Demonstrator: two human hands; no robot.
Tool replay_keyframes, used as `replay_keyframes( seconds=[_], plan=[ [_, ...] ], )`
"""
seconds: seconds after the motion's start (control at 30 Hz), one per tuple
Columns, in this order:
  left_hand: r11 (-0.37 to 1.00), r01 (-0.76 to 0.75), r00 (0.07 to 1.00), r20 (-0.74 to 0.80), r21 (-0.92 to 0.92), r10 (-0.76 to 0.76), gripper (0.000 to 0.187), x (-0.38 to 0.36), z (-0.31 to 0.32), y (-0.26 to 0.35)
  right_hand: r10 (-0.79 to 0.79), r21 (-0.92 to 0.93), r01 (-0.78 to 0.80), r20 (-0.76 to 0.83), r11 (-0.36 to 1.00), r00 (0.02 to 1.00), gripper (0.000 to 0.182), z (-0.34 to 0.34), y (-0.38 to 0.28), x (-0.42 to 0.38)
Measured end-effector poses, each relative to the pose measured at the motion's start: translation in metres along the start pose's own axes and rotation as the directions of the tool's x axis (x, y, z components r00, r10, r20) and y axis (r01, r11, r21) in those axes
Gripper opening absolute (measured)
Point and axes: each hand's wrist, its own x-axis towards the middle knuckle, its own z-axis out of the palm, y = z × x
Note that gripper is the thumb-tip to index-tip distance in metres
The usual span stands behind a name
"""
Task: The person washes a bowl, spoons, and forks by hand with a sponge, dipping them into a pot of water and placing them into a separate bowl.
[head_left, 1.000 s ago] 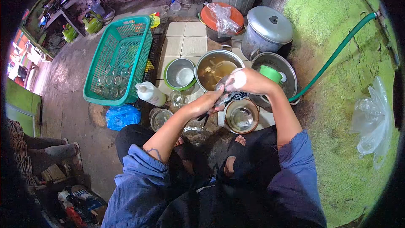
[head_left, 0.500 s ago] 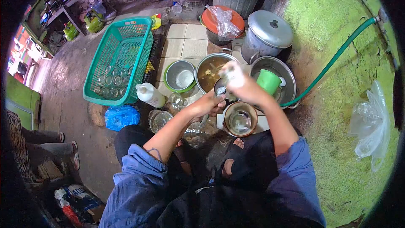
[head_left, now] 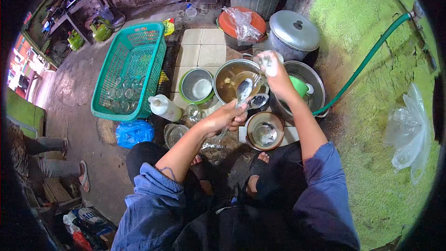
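Note:
My left hand [head_left: 225, 118] is closed round the handles of several pieces of cutlery. Fanned out from it are a spoon [head_left: 244, 89] with whitish suds in its bowl and another spoon [head_left: 258, 101] further right. Behind them lies a large metal pot [head_left: 220, 72] of cloudy brown water with bits floating in it. My right hand [head_left: 278, 78], fingers closed and partly blurred, is raised above the pot's right rim, apart from the spoons. White foam covers its fingers, and what they grip cannot be made out. Below the hands is a brown-rimmed bowl [head_left: 252, 132] of soapy water.
A green basket [head_left: 100, 107] holding several glasses stands left, near a white bottle [head_left: 165, 108] and a small metal pot [head_left: 188, 83]. To the right, a metal pot [head_left: 318, 81] holds a green mug [head_left: 297, 85], beside a green hose [head_left: 367, 67]. A lidded pot [head_left: 292, 30] stands behind.
My right hand has moved up and right, away from the spoons. The spoons in my left hand are now fanned apart and plainly visible.

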Motion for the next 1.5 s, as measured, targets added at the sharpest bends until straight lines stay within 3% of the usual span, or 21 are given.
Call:
replay_keyframes(
  seconds=[0.07, 0.1, 0.13, 0.17, 0.27, 0.4, 0.5, 0.6, 0.7, 0.77, 0.83, 0.9, 0.97, 1.17, 1.23, 1.27, 1.33, 1.37, 1.4, 1.47, 1.5],
  plan=[
    [1.0, -0.002, 0.999, 0.052, 0.004, 0.002, 0.026, -0.006, 0.005, 0.006, -0.053, 0.059, 0.05, 0.038, 0.997, 0.998, 0.031, -0.004, 0.013, 0.003],
    [1.0, -0.005, 0.999, 0.049, 0.007, 0.005, 0.026, -0.006, 0.004, 0.006, 0.195, 0.47, -0.306, 0.27, 0.828, 0.943, 0.032, -0.007, -0.005, 0.0],
    [1.0, -0.004, 1.0, 0.024, -0.003, 0.004, 0.027, -0.007, 0.001, 0.005, 0.282, 0.668, -0.628, 0.562, 0.399, 0.778, 0.035, -0.008, -0.021, -0.004],
    [1.0, -0.003, 1.0, -0.002, -0.015, 0.003, 0.028, -0.007, -0.003, 0.003, 0.277, 0.67, -0.627, 0.563, 0.398, 0.778, 0.035, -0.003, -0.031, -0.007],
    [1.0, 0.011, 1.0, -0.026, 0.0, -0.011, 0.026, -0.001, -0.019, -0.005, 0.238, 0.44, -0.451, 0.459, 0.777, 0.856, 0.043, 0.012, -0.038, -0.014],
    [0.998, 0.004, 1.0, -0.026, 0.064, -0.002, 0.031, -0.003, -0.019, -0.006, 0.334, 0.272, -0.478, 0.439, 0.835, 0.834, 0.042, 0.009, -0.04, -0.016],
    [0.992, -0.017, 0.997, -0.071, 0.128, 0.026, 0.031, -0.004, -0.014, -0.006, 0.191, 0.049, -0.25, 0.51, 0.967, 0.839, 0.032, -0.003, -0.041, -0.01],
    [0.938, -0.01, 0.993, -0.104, 0.348, 0.049, 0.029, 0.0, -0.017, -0.008, 0.203, 0.103, -0.295, 0.513, 0.95, 0.834, 0.029, -0.017, -0.032, -0.005],
    [0.934, 0.027, 0.99, -0.141, 0.355, 0.025, 0.03, -0.003, -0.017, -0.007, 0.219, 0.159, -0.337, 0.499, 0.928, 0.839, 0.029, -0.028, -0.034, -0.001],
    [0.898, 0.041, 0.996, -0.09, 0.439, -0.002, 0.028, -0.006, -0.014, -0.002, 0.2, 0.121, -0.237, 0.256, 0.964, 0.946, 0.03, -0.031, -0.034, 0.002],
    [0.849, 0.054, 0.998, -0.038, 0.526, -0.04, 0.026, -0.005, -0.012, -0.002, 0.157, 0.166, -0.202, 0.252, 0.965, 0.955, 0.034, -0.019, -0.042, 0.0],
    [0.873, 0.096, 0.995, -0.031, 0.479, -0.092, 0.019, -0.003, -0.007, -0.008, 0.013, -0.052, 0.014, 0.491, 0.999, 0.871, 0.038, -0.003, -0.06, -0.007],
    [0.881, 0.125, 0.992, -0.028, 0.456, -0.126, 0.016, -0.002, -0.007, -0.011, 0.013, -0.085, 0.071, 0.727, 0.994, 0.686, 0.04, 0.007, -0.054, -0.008],
    [0.89, 0.111, 0.993, -0.015, 0.442, -0.116, 0.016, 0.005, -0.014, -0.02, 0.09, -0.055, -0.072, 0.708, 0.996, 0.701, 0.033, -0.016, -0.055, -0.006],
    [0.754, -0.142, 0.99, 0.096, 0.641, 0.106, 0.021, 0.012, -0.027, -0.029, 0.16, -0.143, -0.091, 0.61, 0.986, 0.776, 0.031, -0.032, -0.047, -0.003],
    [0.755, -0.142, 0.99, 0.094, 0.641, 0.107, 0.021, 0.01, -0.028, -0.029, 0.135, -0.117, -0.085, 0.549, 0.99, 0.825, 0.03, -0.038, -0.039, -0.002],
    [0.98, -0.024, 0.99, -0.13, 0.196, 0.05, 0.026, 0.001, -0.016, -0.017, 0.129, -0.266, -0.048, 0.296, 0.963, 0.946, 0.027, -0.048, -0.016, -0.006],
    [0.98, -0.027, 0.989, -0.135, 0.195, 0.054, 0.026, 0.0, -0.015, -0.015, 0.094, -0.304, -0.035, 0.181, 0.952, 0.979, 0.025, -0.049, -0.008, -0.007],
    [0.996, -0.076, 0.981, -0.177, 0.048, 0.084, 0.029, 0.001, -0.015, -0.013, 0.09, -0.302, -0.031, 0.185, 0.953, 0.979, 0.025, -0.045, -0.015, -0.007],
    [0.976, -0.182, 0.962, -0.226, -0.12, 0.152, 0.034, 0.0, -0.014, -0.006, 0.468, -0.204, -0.422, 0.358, 0.883, 0.808, 0.022, -0.028, -0.039, -0.011],
    [0.975, -0.185, 0.961, -0.229, -0.119, 0.154, 0.034, 0.003, -0.016, -0.006, 0.409, -0.186, -0.368, 0.515, 0.911, 0.753, 0.04, -0.015, -0.035, -0.015]
  ],
)
